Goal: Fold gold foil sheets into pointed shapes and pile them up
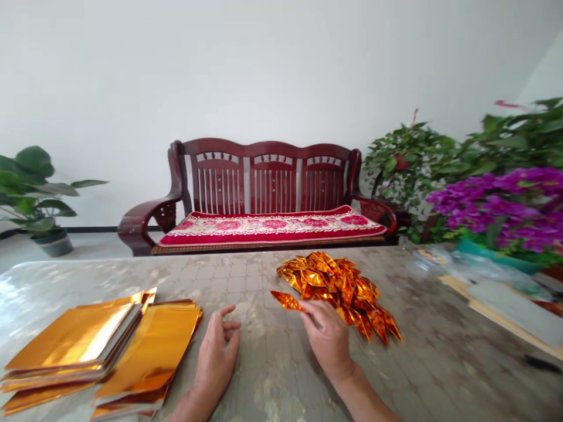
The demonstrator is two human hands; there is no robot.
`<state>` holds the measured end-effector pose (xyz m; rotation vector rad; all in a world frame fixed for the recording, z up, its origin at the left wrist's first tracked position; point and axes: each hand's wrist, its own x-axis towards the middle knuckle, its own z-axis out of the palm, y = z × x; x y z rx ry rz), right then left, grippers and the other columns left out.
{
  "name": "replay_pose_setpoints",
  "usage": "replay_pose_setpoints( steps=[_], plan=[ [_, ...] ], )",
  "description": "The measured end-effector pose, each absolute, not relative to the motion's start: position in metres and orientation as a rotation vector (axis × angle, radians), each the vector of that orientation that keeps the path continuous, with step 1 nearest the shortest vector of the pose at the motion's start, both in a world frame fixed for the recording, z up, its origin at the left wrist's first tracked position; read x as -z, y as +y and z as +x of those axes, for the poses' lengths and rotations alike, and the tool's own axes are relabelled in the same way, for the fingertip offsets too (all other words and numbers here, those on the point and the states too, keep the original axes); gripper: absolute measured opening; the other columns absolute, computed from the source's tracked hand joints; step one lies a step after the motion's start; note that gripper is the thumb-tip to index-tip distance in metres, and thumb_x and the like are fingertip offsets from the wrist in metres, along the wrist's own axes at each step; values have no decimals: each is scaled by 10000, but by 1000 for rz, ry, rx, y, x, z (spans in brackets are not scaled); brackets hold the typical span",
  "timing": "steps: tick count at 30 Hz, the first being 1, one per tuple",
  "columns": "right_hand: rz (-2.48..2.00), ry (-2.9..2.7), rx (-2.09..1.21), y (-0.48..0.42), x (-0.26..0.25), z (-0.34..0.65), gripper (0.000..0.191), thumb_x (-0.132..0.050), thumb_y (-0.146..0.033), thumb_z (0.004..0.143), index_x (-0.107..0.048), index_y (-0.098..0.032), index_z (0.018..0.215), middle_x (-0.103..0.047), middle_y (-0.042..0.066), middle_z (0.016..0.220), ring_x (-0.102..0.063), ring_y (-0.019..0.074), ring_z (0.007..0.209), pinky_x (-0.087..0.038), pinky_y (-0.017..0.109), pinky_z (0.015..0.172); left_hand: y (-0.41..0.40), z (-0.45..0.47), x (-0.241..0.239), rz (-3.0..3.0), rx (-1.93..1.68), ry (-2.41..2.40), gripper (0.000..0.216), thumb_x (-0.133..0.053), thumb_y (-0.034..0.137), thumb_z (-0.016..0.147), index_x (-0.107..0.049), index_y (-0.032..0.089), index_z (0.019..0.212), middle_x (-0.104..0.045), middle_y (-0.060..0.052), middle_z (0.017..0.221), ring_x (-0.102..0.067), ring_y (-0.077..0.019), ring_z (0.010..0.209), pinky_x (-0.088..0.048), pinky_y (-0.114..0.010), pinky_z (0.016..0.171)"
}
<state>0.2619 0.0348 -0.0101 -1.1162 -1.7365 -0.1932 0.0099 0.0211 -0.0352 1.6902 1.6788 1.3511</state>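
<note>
Between the thumb and fingers of my right hand (pixel 329 339) is a folded gold foil paper piece (pixel 285 300), its pointed end facing left. Just beyond that hand lies a heap of similar folded foil pieces (pixel 336 278), shiny orange-gold with pointed ends. My left hand (pixel 220 346) is over the table with its fingers loosely curled and apart, and nothing shows in it. To its left are two stacks of flat gold foil paper: a wide stack (pixel 73 337) and a narrower stack (pixel 153 346) closest to the hand.
A patterned cover lies over the table (pixel 259 375). On the right are purple flowers (pixel 505 205), clear plastic bags (pixel 497 272), a pale board (pixel 514 308) and a dark object (pixel 543 363). Behind stands a wooden bench (pixel 272 181); a potted plant (pixel 48 205) is at left.
</note>
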Motion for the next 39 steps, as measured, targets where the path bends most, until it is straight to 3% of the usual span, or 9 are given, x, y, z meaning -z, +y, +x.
replay_pose_setpoints(
  steps=[15, 32, 39],
  plan=[
    [-1379, -1502, 703, 56, 6, 353, 190, -555, -254, 946, -729, -199, 999, -746, 54, 897, -654, 201, 796, -476, 315, 777, 30, 6, 45, 1713, -1296, 1612, 364, -550, 371, 779, -610, 179, 1083, -709, -49, 875, -706, -225, 742, -563, -347, 709],
    [-1419, -1547, 711, 57, 18, 360, 178, -577, -230, 924, -744, -205, 983, -748, 39, 878, -634, 188, 783, -444, 293, 783, 34, 0, 58, 1917, -1304, 1588, 240, -522, 333, 820, -660, 217, 976, -677, -62, 1058, -698, -184, 751, -582, -309, 721],
    [-1491, -1377, 641, 60, 12, 373, 246, -546, -318, 933, -753, -194, 984, -755, 52, 917, -635, 200, 828, -454, 292, 815, 35, 0, 59, 1939, -1282, 1596, 249, -519, 373, 839, -696, 225, 933, -678, -76, 1115, -706, -198, 791, -593, -325, 745]
  ],
)
